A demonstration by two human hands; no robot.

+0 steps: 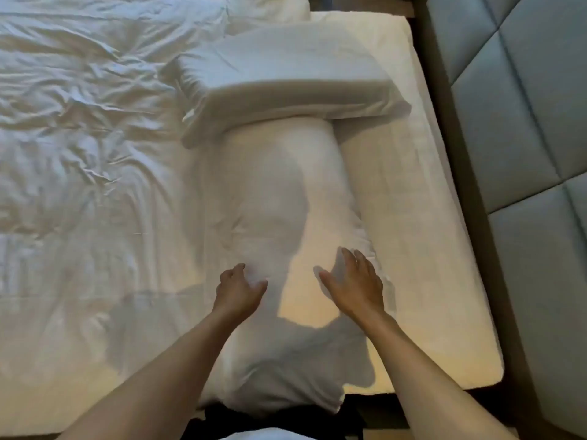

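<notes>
A long white pillow (279, 198) lies lengthwise on the bed in front of me, its near end at the mattress edge. My left hand (239, 290) sits on its left side with fingers curled, bunching a bit of the pillow cloth. My right hand (355, 284) lies on the pillow's right side with fingers straight and spread. A second, flatter white pillow (286, 81) lies crosswise over the far end of the long one. My shadow falls across the long pillow.
A crumpled white duvet (79, 138) covers the left of the bed. The bare white mattress sheet (422, 233) shows on the right. A padded grey-blue headboard (524, 138) runs along the right side. Another pillow (270, 7) sits at the far top.
</notes>
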